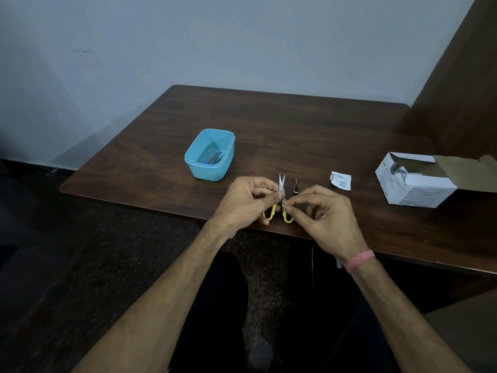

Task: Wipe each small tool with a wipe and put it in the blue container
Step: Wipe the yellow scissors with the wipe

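Note:
Small scissors point(281, 184) with yellow handles and slightly parted silver blades are held over the table's front edge. My left hand point(243, 203) pinches them near the pivot. My right hand point(326, 214) pinches a small white wipe point(284, 202) against the scissors just below the pivot. A small dark pointed tool point(296, 186) lies on the table just right of the blades. The blue container point(199, 168) stands to the left and farther back, with several thin metal tools inside.
A torn white wipe packet point(341, 180) lies to the right of my hands. An open white cardboard box point(414, 181) of wipes stands at the table's right side. The brown wooden table point(269, 125) meets a pale wall behind; dark floor lies to the left.

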A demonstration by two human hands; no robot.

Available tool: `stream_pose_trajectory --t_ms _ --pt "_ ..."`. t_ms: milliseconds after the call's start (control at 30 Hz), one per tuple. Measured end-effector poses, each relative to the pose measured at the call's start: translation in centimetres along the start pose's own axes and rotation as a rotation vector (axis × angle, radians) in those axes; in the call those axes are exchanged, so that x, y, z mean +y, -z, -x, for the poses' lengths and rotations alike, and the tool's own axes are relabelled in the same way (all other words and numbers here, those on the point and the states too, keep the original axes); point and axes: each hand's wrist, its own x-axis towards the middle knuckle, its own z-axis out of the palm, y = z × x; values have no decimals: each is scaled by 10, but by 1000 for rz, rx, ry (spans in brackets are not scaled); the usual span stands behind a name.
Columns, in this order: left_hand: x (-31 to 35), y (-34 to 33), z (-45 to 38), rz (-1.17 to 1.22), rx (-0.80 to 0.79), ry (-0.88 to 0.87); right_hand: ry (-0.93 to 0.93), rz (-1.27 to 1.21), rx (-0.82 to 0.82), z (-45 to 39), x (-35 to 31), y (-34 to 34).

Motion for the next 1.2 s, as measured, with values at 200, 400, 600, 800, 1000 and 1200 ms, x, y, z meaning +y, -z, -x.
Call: stream_pose_trajectory --t_ms 200,400,600,800,1000,1200 --pt "0 -1 0 5 45 -3 -3 68 -49 0 -4 -1" --pt "-2 -2 1 10 77 -19 -71 82 -81 0 -6 2" --pt "-2 -4 1 -2 82 -19 -106 98 -3 0 -4 0" --pt "0 -2 4 -30 29 -22 -129 33 26 -5 0 1" --pt "-1 0 4 -29 12 -30 -154 -30 -60 -5 -2 1" --pt "-1 1 5 89 52 -38 -208 -151 -61 -7 6 0"
